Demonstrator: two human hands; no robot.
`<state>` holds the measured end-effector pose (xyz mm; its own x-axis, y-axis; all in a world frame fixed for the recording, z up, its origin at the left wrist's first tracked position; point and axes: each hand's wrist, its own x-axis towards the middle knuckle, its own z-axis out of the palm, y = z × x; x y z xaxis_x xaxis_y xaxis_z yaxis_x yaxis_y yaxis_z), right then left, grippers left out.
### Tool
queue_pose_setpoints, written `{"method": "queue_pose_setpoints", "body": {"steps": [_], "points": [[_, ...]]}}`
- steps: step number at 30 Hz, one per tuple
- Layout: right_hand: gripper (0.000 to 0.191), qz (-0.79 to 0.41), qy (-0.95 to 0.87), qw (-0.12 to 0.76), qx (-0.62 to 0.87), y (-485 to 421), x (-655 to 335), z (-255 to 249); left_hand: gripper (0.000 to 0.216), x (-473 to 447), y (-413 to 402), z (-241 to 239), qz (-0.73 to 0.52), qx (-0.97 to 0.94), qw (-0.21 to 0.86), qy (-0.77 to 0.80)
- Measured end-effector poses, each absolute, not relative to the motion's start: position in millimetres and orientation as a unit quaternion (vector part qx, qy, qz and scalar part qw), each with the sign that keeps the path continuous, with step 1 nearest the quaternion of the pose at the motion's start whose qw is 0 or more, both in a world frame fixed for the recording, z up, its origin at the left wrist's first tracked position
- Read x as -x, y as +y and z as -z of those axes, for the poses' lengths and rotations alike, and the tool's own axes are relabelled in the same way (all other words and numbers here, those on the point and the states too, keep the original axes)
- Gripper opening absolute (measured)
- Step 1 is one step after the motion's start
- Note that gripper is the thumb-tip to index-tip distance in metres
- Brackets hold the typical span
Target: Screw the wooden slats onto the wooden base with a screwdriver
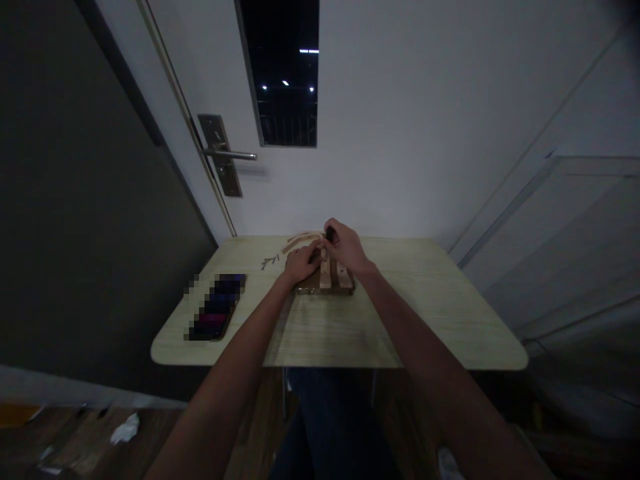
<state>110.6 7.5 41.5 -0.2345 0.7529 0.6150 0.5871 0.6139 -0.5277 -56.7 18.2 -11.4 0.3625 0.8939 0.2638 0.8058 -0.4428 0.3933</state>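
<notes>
A small wooden assembly of light slats on a dark base point(334, 279) lies at the middle of a pale wooden table point(350, 327). My left hand point(301, 262) rests on its left side with fingers curled, pressing on the wood. My right hand point(345, 245) hovers over the top of the slats, fingers closed around a small dark object I cannot make out. Loose curved wooden strips point(300, 240) lie just behind the hands. A few small dark screws or nails point(270, 261) are scattered to the left of the left hand.
A dark phone point(217, 315) lies near the table's left front corner. Behind the table stands a white door with a metal lever handle point(225, 157) and a narrow dark window. Dark wall on the left, white panels on the right; scraps litter the floor at lower left.
</notes>
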Motion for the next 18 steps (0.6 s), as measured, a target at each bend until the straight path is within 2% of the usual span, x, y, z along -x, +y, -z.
{"method": "queue_pose_setpoints", "body": {"steps": [4,10,12,15,18], "points": [[0.012,-0.037,-0.783,0.402,0.474,9.1,-107.7,-47.3,0.059,58.4,21.1,10.7,-0.232,-0.822,0.096,0.511],[0.012,-0.024,-0.774,0.36,0.52,7.0,-100.9,-50.8,0.06,57.5,20.7,9.3,-0.242,-0.825,0.097,0.501],[0.008,-0.022,-0.781,0.358,0.512,5.0,-100.7,-51.4,0.06,56.3,19.1,7.6,-0.239,-0.825,0.098,0.502],[0.019,-0.018,-0.791,0.374,0.484,5.8,-102.8,-51.9,0.059,54.5,16.1,4.6,-0.232,-0.826,0.103,0.503],[0.02,-0.042,-0.794,0.409,0.448,12.5,-108.2,-53.4,0.057,52.9,13.9,2.2,-0.229,-0.823,0.105,0.509]]}}
